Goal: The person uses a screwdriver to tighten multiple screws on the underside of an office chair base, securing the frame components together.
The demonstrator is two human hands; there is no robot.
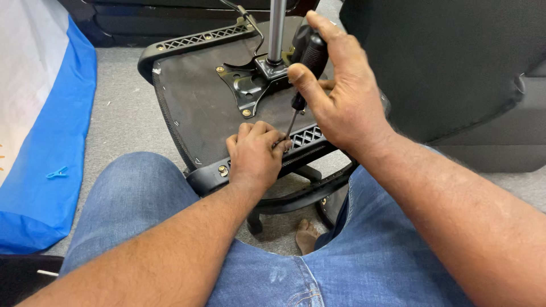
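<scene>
Both hands work on an upturned black office-chair seat (193,108). Right hand (335,96) fingers clamp a black-handled screwdriver (304,74); left hand (256,153), fingers curled together, steadies its tip at the seat's edge.

1. The scene is evenly and brightly lit by soft indoor light from above; no lamp shows.
2. Shadows are soft and faint: a dim patch lies on the grey carpet (122,113) under the upturned chair seat (193,108).
3. The metal post (277,28) carries a pale streak of glare down its length, and the metal plate (244,85) shines dully.
4. The black chair back (432,62) at upper right is dark, with little detail.
5. The white of the blue sheet (34,68) at left is nearly washed out.
6. Focus is sharp across the middle; the right hand (335,85) and screwdriver (304,74) show no motion blur.
7. The wide lens stretches the forearms and jeans (142,199) at the bottom edge.
</scene>
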